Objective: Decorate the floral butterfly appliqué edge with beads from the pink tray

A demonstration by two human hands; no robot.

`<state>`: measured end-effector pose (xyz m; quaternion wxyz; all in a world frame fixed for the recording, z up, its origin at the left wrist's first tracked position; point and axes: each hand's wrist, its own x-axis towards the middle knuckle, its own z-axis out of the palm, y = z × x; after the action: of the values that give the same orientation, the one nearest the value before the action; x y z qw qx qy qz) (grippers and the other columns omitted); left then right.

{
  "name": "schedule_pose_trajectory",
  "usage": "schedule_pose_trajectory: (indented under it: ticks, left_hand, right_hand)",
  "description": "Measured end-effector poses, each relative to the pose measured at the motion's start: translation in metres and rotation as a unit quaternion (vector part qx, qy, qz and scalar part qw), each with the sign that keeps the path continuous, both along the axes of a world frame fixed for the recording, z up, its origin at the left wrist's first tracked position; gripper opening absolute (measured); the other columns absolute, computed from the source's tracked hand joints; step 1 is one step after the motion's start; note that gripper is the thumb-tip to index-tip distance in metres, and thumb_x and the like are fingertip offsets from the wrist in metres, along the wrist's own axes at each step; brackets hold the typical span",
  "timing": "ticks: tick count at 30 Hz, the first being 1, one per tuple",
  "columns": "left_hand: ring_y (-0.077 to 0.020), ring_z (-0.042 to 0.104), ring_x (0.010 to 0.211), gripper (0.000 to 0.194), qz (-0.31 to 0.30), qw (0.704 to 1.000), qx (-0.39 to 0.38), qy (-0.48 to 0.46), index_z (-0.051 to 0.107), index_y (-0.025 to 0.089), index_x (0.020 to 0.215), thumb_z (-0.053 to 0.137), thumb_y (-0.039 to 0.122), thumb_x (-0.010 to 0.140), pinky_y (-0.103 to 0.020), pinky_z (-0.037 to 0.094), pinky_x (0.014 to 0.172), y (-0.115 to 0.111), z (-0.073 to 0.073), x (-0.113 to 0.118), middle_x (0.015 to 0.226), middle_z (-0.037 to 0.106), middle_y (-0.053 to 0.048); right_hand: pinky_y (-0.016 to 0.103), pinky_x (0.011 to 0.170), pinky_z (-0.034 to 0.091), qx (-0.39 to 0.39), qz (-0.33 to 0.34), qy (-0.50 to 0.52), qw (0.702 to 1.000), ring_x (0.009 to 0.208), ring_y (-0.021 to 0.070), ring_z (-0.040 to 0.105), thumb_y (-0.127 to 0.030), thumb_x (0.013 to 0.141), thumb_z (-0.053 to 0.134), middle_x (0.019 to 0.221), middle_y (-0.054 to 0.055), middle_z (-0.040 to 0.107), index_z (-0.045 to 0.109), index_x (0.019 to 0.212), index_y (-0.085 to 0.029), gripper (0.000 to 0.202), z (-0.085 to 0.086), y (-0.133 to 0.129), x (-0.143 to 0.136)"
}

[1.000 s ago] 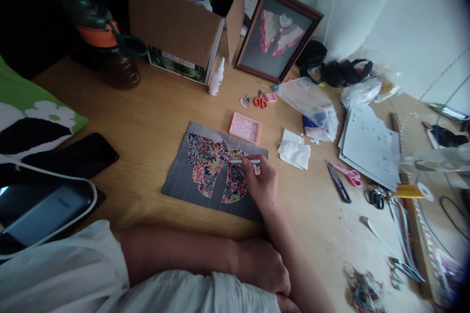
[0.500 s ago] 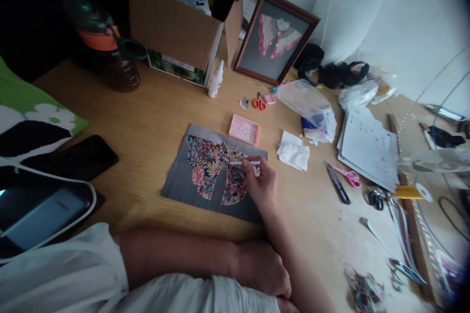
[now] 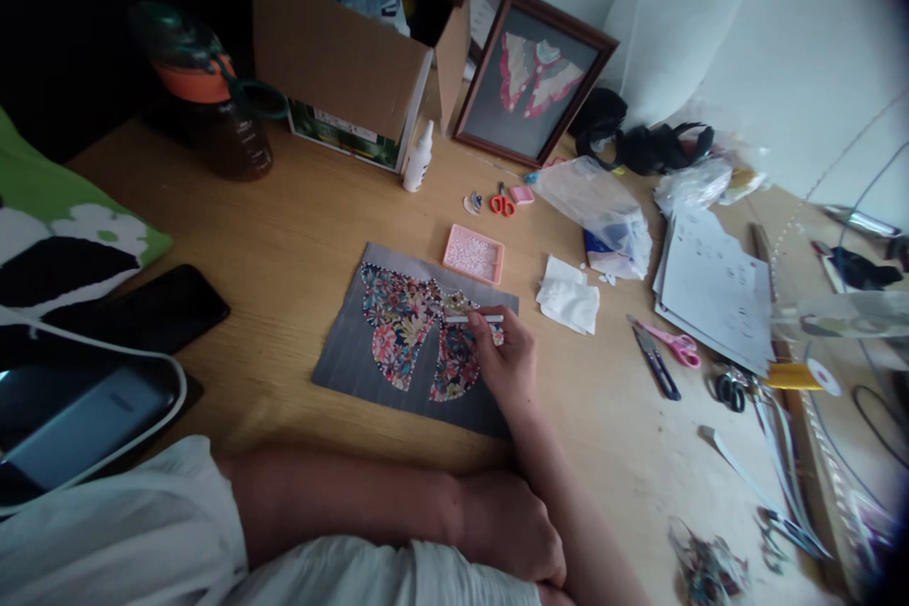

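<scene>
My right hand (image 3: 506, 352) pinches a thin white pen-like stick (image 3: 463, 318), its tip pointing left over the floral fabric piece (image 3: 398, 308). That fabric is shaped like butterfly wings and edged with small white beads. It lies on a dark grey cloth sheet (image 3: 341, 350). Just beyond the sheet sits a pink tray (image 3: 472, 254) of tiny pale beads. My left hand (image 3: 515, 525) is curled closed under my right forearm, near my lap; whether its fingers hold anything is hidden.
Behind stand a glue bottle (image 3: 418, 159), a cardboard box (image 3: 341, 47), a framed butterfly (image 3: 536, 76) and a drink bottle (image 3: 227, 133). Small orange scissors (image 3: 503, 202) lie past the tray. To the right are tissue (image 3: 568, 295), a cutter knife (image 3: 657, 365), pink scissors (image 3: 674, 344) and papers (image 3: 712, 284).
Almost nothing differs. The whole view has shifted very slightly; my right hand keeps the stick in the same spot over the fabric, and my left hand stays put.
</scene>
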<state>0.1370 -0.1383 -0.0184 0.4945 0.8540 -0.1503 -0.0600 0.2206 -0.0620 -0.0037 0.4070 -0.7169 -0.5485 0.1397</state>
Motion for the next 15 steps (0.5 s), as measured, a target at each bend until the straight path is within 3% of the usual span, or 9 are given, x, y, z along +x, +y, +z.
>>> schedule_pose_trajectory:
  ticks: [15]
  left_hand:
    - [-0.0205,0.074,0.071,0.050,-0.014,1.000,0.017,0.006,0.062,0.024,0.062,0.043,0.053,0.098,-0.029,0.042,0.049,0.0001,0.0006,0.0048,0.080,0.077,-0.001]
  right_hand:
    - [0.032,0.069,0.052,0.000,-0.007,-0.001,1.000,0.078,0.0212,0.068,-0.042,0.095,0.058,0.078,0.003,0.073,0.066,0.085,-0.023,0.023,0.0021,-0.0007,0.0000]
